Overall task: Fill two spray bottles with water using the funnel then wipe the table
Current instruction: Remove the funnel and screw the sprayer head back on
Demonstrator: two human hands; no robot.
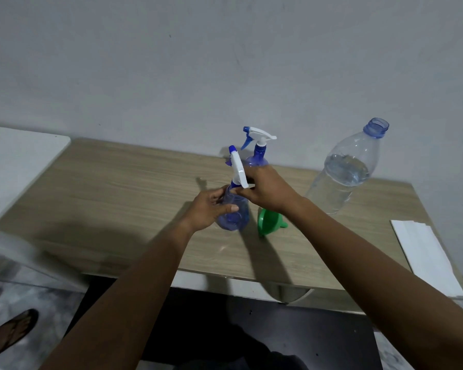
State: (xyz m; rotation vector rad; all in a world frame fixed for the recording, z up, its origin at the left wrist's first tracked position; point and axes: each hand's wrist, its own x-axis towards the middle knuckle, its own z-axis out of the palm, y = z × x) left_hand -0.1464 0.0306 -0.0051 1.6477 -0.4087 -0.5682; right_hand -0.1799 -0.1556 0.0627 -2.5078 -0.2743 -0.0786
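Note:
A clear blue spray bottle (234, 214) stands on the wooden table (118, 198) in front of me. My left hand (210, 208) wraps around its body. My right hand (265, 189) grips its neck just under the white and blue spray head (238, 168). A second blue spray bottle (257, 149), its white trigger head on, stands behind near the wall. A green funnel (268, 222) lies on its side just right of the held bottle, partly under my right wrist. A large clear water bottle (345, 172), uncapped and partly full, stands at the right.
A folded white cloth or paper (425, 256) lies at the table's right front corner. A white surface (16, 161) adjoins the table on the left. The wall runs close behind the table. A sandalled foot (11, 333) shows on the floor at lower left.

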